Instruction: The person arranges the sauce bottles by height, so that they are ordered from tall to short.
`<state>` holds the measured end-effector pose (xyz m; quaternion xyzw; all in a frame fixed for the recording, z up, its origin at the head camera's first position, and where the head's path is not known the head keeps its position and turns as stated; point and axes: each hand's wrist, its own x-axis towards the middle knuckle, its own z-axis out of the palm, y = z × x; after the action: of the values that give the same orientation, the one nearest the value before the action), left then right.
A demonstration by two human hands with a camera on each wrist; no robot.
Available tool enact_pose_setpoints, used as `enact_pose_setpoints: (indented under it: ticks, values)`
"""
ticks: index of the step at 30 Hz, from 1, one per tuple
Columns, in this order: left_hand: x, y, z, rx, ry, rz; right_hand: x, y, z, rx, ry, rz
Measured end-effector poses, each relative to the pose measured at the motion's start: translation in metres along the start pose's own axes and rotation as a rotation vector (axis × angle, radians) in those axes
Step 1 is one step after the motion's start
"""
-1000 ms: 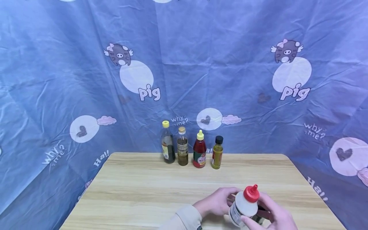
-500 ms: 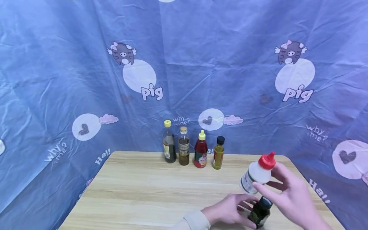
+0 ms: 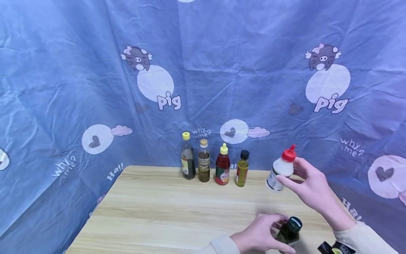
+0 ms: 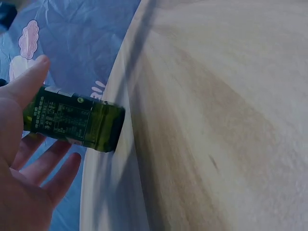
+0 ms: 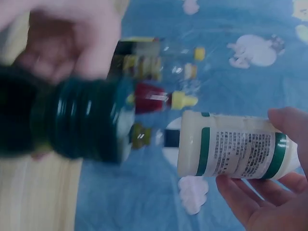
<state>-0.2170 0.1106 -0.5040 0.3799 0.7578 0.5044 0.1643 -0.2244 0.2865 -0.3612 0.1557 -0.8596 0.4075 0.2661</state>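
Observation:
In the head view my right hand (image 3: 312, 183) grips a white squeeze bottle (image 3: 280, 171) with a red nozzle cap, right of the bottle row and slightly tilted. Whether its base touches the table cannot be told. The right wrist view shows its printed label (image 5: 243, 147) with green bands, thumb and fingers on opposite sides. My left hand (image 3: 261, 231) holds a dark green glass bottle (image 3: 288, 233) with a green cap near the front right. In the left wrist view thumb and fingers lie either side of that green bottle (image 4: 72, 118).
Along the back of the wooden table (image 3: 177, 208) stand a yellow-capped dark sauce bottle (image 3: 188, 162), a brown liquid bottle (image 3: 204, 164), a red sauce bottle (image 3: 222, 167) and a small black-capped oil bottle (image 3: 242, 171). A blue printed cloth (image 3: 209, 70) hangs behind.
My right hand has carried the white squeeze bottle from the front right toward the back, level with the row. My left hand has come round the dark green bottle, which is now uncovered.

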Motion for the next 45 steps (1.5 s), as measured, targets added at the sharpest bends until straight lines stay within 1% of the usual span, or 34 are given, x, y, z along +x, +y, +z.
enact_pose_setpoints:
  ticks: [4,8,10,13,16,17,21,24,26,31,34,38,40,43,45]
  values:
    - [0.001,0.002,0.001,-0.033,0.024,-0.043,0.011,0.017,0.004,-0.055,-0.026,0.020]
    - [0.001,0.001,0.001,-0.030,0.038,-0.050,0.020,0.033,0.009,-0.083,-0.070,0.037]
    - [0.001,0.000,0.001,-0.029,0.043,-0.035,0.024,0.042,0.012,-0.084,-0.094,0.045]
    - [0.001,-0.001,0.002,-0.013,0.048,0.015,0.030,0.054,0.019,-0.066,-0.125,0.068]
    - [0.002,-0.002,0.002,0.007,0.041,0.049,0.035,0.067,0.026,-0.037,-0.151,0.104]
    - [0.002,-0.003,0.002,0.013,0.034,0.056,0.036,0.071,0.028,-0.029,-0.161,0.113]
    - [0.002,-0.004,0.001,0.018,0.005,0.046,0.039,0.085,0.038,-0.019,-0.201,0.139]
    - [0.003,-0.005,0.000,0.023,-0.003,0.036,0.041,0.093,0.045,-0.020,-0.232,0.144]
    - [0.004,-0.005,-0.001,0.024,-0.004,0.040,0.043,0.097,0.049,-0.017,-0.248,0.144]
    - [0.005,-0.006,-0.001,0.039,0.002,0.050,0.047,0.108,0.059,-0.025,-0.261,0.136]
    - [0.005,-0.007,0.000,0.066,0.007,0.069,0.048,0.115,0.065,-0.032,-0.268,0.135]
    - [0.006,-0.009,0.001,0.101,0.008,0.096,0.047,0.123,0.072,-0.032,-0.297,0.128]
    - [0.006,-0.008,0.001,0.092,0.000,0.088,0.047,0.127,0.075,-0.032,-0.311,0.129]
    - [0.006,-0.007,-0.001,0.051,-0.018,0.058,0.047,0.132,0.080,-0.030,-0.329,0.140]
    - [0.006,-0.005,-0.003,0.030,-0.027,0.048,0.048,0.134,0.082,-0.032,-0.344,0.153]
